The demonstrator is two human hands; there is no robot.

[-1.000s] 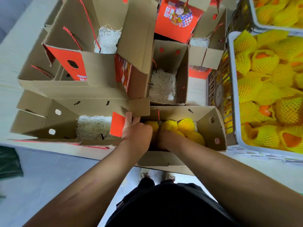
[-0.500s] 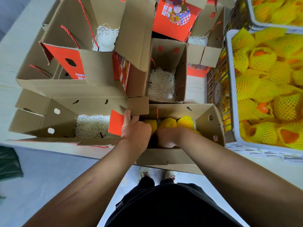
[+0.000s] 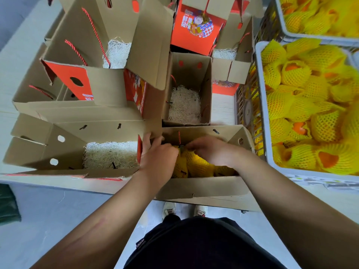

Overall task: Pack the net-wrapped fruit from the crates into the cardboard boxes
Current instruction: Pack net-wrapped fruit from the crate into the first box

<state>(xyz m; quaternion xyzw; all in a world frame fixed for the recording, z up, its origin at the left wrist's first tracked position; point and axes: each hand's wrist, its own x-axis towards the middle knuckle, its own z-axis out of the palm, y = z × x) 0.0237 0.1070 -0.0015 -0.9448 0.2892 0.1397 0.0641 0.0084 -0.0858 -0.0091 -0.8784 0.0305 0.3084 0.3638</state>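
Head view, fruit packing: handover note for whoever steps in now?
Left hand: in the near box, fingers reaching its far-left flap.
Right hand: over the net-wrapped fruit in that box; whether its fingers pinch anything is unclear.
Done: near box holds several fruit.
Left: the left box and middle box hold only shredded paper; the crate on the right is full.

Pale tabletop (image 3: 11, 61), grey floor (image 3: 58, 220), white shoes (image 3: 170, 208), dark green object (image 3: 7, 204) at left edge
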